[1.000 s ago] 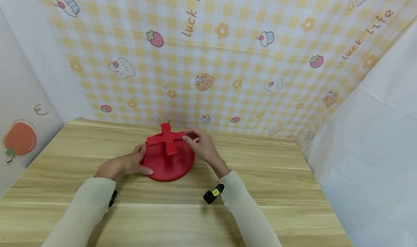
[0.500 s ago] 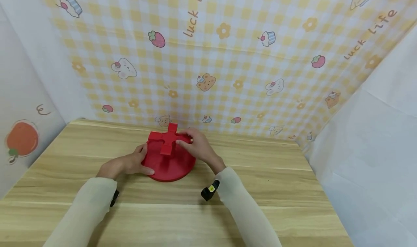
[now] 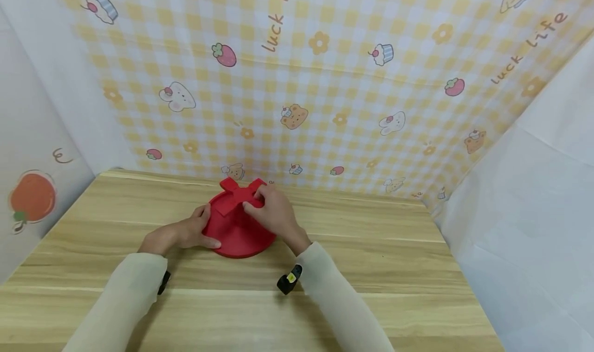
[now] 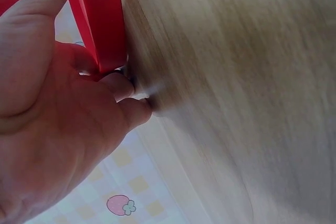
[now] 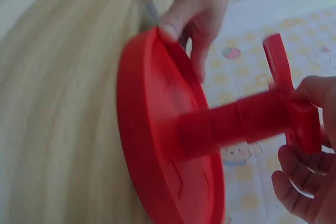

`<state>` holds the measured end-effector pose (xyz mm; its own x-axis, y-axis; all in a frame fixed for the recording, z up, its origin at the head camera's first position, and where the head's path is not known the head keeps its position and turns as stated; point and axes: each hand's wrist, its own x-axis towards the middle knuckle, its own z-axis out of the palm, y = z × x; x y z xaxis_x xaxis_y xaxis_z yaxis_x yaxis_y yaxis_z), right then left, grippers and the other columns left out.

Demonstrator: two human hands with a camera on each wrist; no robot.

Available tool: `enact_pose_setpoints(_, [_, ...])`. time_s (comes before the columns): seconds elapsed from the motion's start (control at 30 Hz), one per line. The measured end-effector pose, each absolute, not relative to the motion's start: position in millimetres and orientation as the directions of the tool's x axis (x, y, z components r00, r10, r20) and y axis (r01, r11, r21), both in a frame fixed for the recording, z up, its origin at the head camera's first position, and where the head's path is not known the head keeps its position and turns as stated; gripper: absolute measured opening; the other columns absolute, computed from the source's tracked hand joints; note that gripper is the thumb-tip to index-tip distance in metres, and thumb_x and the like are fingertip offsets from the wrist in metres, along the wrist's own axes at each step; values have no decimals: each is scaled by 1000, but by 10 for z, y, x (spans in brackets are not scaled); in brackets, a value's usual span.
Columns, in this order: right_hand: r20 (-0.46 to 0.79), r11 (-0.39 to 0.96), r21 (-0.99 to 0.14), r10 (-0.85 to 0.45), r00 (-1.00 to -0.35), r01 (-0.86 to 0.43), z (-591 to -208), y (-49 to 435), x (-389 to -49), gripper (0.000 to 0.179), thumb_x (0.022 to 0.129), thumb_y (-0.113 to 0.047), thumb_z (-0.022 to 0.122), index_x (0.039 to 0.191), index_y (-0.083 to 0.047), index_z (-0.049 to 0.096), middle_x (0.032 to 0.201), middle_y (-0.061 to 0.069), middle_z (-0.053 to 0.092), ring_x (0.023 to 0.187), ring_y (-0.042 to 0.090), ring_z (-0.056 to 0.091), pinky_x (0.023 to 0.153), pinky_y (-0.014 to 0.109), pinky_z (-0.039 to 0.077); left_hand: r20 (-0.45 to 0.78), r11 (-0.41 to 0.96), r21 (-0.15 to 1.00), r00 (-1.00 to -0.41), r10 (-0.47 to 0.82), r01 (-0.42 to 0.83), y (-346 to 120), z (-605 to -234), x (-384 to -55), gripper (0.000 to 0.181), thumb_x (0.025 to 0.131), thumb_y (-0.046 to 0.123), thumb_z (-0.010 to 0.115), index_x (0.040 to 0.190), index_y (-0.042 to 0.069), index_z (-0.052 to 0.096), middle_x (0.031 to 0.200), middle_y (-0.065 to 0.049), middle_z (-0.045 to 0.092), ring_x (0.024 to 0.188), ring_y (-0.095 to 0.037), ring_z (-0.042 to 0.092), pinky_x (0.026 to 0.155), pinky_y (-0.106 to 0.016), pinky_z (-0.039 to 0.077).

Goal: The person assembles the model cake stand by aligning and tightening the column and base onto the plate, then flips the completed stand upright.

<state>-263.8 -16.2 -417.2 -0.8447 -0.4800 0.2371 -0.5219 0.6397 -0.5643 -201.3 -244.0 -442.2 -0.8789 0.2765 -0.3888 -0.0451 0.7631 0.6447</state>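
A red round base [image 3: 241, 242] with a raised rim lies on the table. From its middle stands a red post [image 5: 226, 127], topped by a red cross-shaped piece [image 3: 240, 194]. My left hand [image 3: 184, 232] grips the base's left edge, thumb over the rim; in the left wrist view some fingertips [image 4: 137, 112] touch the wood. My right hand [image 3: 276, 215] holds one arm of the cross between thumb and fingers, and that arm is mostly hidden in the head view. Lower fingers of this hand curl loosely below the cross in the right wrist view.
The wooden table [image 3: 371, 269] reaches back to a yellow checked cloth [image 3: 343, 99] hanging behind. White cloth [image 3: 520, 197] closes off the right side, and a pale printed sheet [image 3: 28, 135] the left. Black wrist cameras [image 3: 289, 280] sit at the cuffs.
The cross-shaped piece has turned clockwise as seen from above. My right hand has moved left and slightly toward me with it. My left hand keeps its grip on the base.
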Motion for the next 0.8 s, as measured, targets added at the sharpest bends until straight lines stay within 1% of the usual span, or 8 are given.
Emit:
enact_pose_setpoints(0.17, [228, 657, -591, -421, -878, -469, -4181, -246, -2525, 27, 90, -33, 71, 82, -14, 55, 73, -2, 54, 65, 10, 52, 50, 17, 44, -389, 762, 646, -880, 272, -50, -2435, -4422, -2005, 122, 86, 43, 76, 149, -17, -10, 154, -37, -1, 139, -60, 16, 112, -67, 26])
enact_pose_setpoints(0.3, [212, 685, -586, -386, -898, -432, -4169, -282, -2474, 28, 91, -35, 70, 82, -14, 55, 73, -3, 54, 65, 9, 53, 50, 17, 45, -390, 761, 647, -881, 269, -54, -2442, -4427, -2002, 121, 86, 41, 76, 149, -17, -10, 154, -37, -1, 139, -60, 16, 112, -66, 27])
enact_pose_setpoints(0.47, [183, 722, -574, -348, -920, -387, -4080, -252, -2473, 38, 89, -53, 69, 89, -15, 62, 68, -3, 54, 59, 10, 51, 47, 19, 41, -390, 757, 651, -880, 271, -55, -2456, -4434, -2007, 122, 86, 41, 76, 149, -16, -10, 154, -37, -1, 138, -60, 16, 111, -67, 27])
enact_pose_setpoints(0.53, [197, 716, -586, -328, -924, -379, -4033, -217, -2513, 41, 88, -58, 67, 91, -17, 65, 69, -3, 57, 60, 11, 52, 48, 22, 41, -391, 755, 653, -880, 271, -58, -2460, -4432, -2011, 122, 86, 42, 76, 149, -16, -11, 154, -37, -1, 139, -60, 15, 111, -67, 27])
enact_pose_setpoints(0.6, [247, 684, -592, -350, -904, -427, -4001, -172, -2595, 37, 91, -52, 66, 96, -16, 69, 81, -1, 63, 72, 15, 58, 56, 25, 47, -395, 749, 659, -879, 267, -69, -2458, -4424, -2010, 123, 85, 42, 76, 150, -15, -11, 155, -36, -3, 139, -59, 14, 112, -67, 26])
enact_pose_setpoints(0.67, [297, 651, -562, -418, -858, -511, -3996, -125, -2696, 29, 95, -40, 65, 107, -14, 70, 101, 3, 67, 93, 18, 61, 72, 29, 53, -396, 746, 661, -879, 265, -72, -2457, -4426, -2010, 123, 85, 42, 77, 149, -15, -11, 154, -37, -2, 139, -60, 14, 111, -67, 27])
enact_pose_setpoints(0.73, [317, 607, -520, -516, -796, -601, -4004, -78, -2791, 27, 97, -25, 65, 119, -10, 68, 123, 6, 63, 115, 22, 56, 90, 34, 52, -403, 745, 662, -878, 259, -84, -2451, -4420, -2005, 123, 85, 42, 77, 150, -15, -11, 154, -36, -2, 139, -59, 14, 111, -67, 27])
enact_pose_setpoints(0.8, [298, 567, -486, -608, -736, -665, -4018, -45, -2858, 35, 96, -18, 65, 129, -7, 63, 134, 9, 57, 124, 23, 51, 100, 38, 49, -407, 749, 657, -877, 256, -86, -2452, -4418, -2001, 123, 85, 42, 77, 150, -14, -11, 155, -36, -2, 140, -59, 14, 111, -67, 28])
